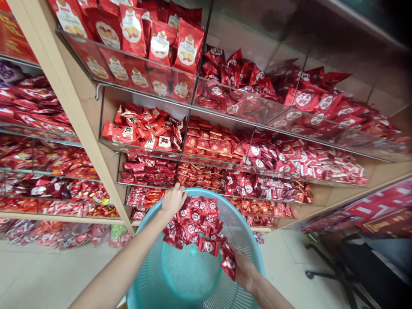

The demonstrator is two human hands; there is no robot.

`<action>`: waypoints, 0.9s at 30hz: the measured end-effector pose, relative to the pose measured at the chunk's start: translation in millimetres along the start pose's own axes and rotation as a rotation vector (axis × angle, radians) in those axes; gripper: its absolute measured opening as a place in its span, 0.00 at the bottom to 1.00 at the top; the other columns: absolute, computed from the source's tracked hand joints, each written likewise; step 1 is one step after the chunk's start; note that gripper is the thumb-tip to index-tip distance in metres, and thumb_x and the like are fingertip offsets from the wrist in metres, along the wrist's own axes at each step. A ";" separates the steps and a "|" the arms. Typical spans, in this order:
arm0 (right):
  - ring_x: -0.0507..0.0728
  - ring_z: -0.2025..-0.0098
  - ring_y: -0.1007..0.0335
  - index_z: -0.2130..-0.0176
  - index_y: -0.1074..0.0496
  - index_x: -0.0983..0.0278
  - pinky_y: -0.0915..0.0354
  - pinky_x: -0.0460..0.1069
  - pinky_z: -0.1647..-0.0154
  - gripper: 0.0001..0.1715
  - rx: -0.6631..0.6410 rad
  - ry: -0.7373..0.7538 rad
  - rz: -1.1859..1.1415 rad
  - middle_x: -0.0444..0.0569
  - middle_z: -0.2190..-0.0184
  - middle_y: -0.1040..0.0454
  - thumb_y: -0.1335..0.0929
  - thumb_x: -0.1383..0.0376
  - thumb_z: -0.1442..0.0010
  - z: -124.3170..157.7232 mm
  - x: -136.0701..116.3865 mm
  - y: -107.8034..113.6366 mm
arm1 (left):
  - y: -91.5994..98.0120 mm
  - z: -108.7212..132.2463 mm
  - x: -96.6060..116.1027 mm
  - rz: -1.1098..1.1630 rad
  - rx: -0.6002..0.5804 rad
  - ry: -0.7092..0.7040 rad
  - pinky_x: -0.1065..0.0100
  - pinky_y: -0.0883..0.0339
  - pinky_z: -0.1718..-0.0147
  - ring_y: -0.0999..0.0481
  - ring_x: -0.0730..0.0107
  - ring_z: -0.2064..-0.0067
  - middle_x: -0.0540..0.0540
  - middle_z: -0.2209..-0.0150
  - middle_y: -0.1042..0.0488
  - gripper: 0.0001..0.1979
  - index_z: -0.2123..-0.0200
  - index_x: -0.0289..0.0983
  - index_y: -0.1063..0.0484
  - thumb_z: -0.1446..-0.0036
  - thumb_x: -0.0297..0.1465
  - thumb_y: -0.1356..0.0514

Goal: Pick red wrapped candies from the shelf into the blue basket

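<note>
A large teal plastic basket (257,253) stands in front of the shelves. Many small red packets with white labels (196,219) are bunched near its far side, above its bare round bottom. My left hand (174,199) is closed over the far left rim of the basket, its fingertips towards the shelves. Inside the right part of the basket, my right hand (241,267) grips red packets (228,261), its fingers partly hidden behind them. Other packets touch the held ones at their left.
Shelves with clear fronts (231,116) hold rows of red packets ahead. A wooden upright (67,98) divides them from more shelves at the left. Bagged goods (64,234) lie below at left. A black wheeled chair (341,266) stands at the right.
</note>
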State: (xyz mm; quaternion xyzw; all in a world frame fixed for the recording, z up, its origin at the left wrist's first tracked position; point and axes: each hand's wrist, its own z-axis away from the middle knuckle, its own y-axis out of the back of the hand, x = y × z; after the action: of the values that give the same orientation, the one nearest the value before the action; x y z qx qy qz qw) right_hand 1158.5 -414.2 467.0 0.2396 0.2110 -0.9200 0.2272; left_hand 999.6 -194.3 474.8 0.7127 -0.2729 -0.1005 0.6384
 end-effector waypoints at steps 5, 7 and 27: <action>0.51 0.79 0.28 0.67 0.30 0.67 0.32 0.44 0.77 0.05 -0.002 0.038 -0.029 0.46 0.79 0.23 0.33 0.66 0.42 -5.8 -4.1 6.8 | 0.4 0.0 0.9 0.001 -0.006 0.007 0.64 0.35 0.61 0.27 0.65 0.60 0.43 0.57 0.35 0.17 0.56 0.35 0.32 0.36 0.36 0.56; 0.51 0.79 0.28 0.67 0.29 0.67 0.32 0.44 0.76 0.06 -0.002 0.049 -0.026 0.46 0.78 0.23 0.32 0.65 0.43 -9.0 -6.7 6.7 | 0.4 0.1 0.9 0.006 -0.011 0.012 0.65 0.36 0.61 0.27 0.65 0.60 0.42 0.57 0.35 0.17 0.56 0.35 0.32 0.36 0.36 0.56; 0.51 0.83 0.32 0.72 0.33 0.63 0.34 0.46 0.79 0.05 0.019 0.211 0.060 0.42 0.84 0.28 0.31 0.67 0.47 -16.5 -8.2 -15.1 | 1.4 -0.6 0.4 0.021 -0.011 0.004 0.64 0.36 0.61 0.27 0.65 0.60 0.42 0.57 0.35 0.17 0.56 0.35 0.32 0.36 0.36 0.57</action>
State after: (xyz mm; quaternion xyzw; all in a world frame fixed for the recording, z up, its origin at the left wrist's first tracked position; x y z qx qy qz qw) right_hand 1162.8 -391.1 462.5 0.3434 0.2177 -0.8845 0.2287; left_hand 999.9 -194.1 476.3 0.7065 -0.2786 -0.0936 0.6438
